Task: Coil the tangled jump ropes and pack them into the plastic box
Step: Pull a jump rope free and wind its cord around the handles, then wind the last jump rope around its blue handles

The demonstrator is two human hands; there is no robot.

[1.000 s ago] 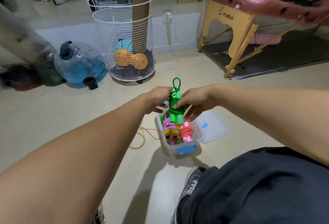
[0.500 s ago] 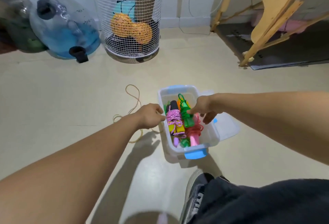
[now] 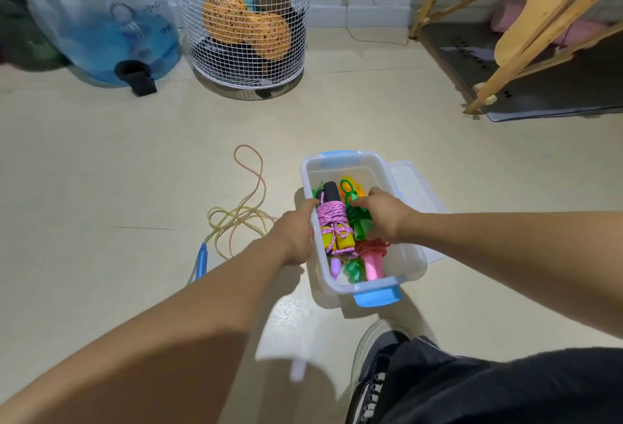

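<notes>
Green coiled jump rope, held above the box a second ago, now lies inside the plastic box, right hand gripping it; left hand curls over the near wall. One yellow rope remains tangled on the floor, uncoiled. Lid lies beside; wire basket stands beyond.
</notes>
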